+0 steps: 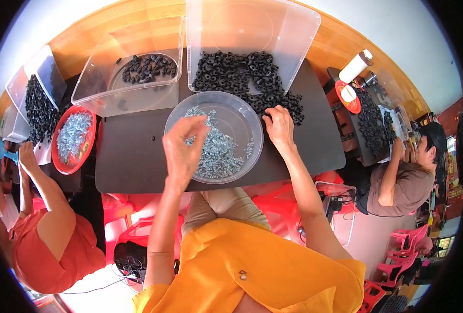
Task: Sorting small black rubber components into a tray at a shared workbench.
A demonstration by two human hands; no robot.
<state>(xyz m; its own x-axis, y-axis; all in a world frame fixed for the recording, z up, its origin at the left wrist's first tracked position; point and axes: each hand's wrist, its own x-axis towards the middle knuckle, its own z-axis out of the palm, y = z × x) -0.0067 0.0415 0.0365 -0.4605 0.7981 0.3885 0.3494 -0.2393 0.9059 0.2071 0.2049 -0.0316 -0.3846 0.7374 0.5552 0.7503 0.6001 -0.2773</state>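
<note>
Our hands at the bowl (pixel 252 136) of screws (pixel 218 151)

Our left hand (pixel 182 146) hovers over it, fingertips pinched, contents unclear; our right hand (pixel 279 127) rests open on black rings (pixel 242 73).

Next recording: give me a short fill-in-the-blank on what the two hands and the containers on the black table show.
1. The left hand is raised above the round clear ____ of small silvery screws.
2. The right hand rests at the edge of a pile of ____ rings.
3. Those rings spill from a clear ____ tipped on the black table.

Missing words: bowl; black; bin
</note>
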